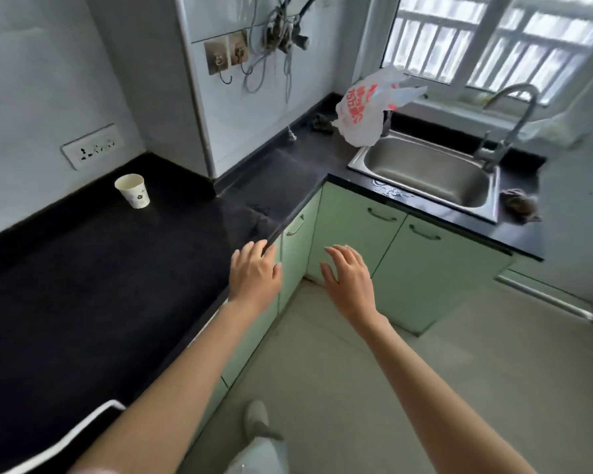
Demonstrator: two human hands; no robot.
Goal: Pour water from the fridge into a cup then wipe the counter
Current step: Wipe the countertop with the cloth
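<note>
Both hands, left (254,273) and right (348,280), hang with a wide, empty grip. The white paper cup (133,190) stands upright on the black table (83,285), well apart from them. With no fridge in view, turn to find it first, leaving the cup where it stands.

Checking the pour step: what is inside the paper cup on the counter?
The paper cup stands upright on the black counter. Only its pale upper inner wall shows; the near wall hides the bottom, so water cannot be confirmed.
</note>
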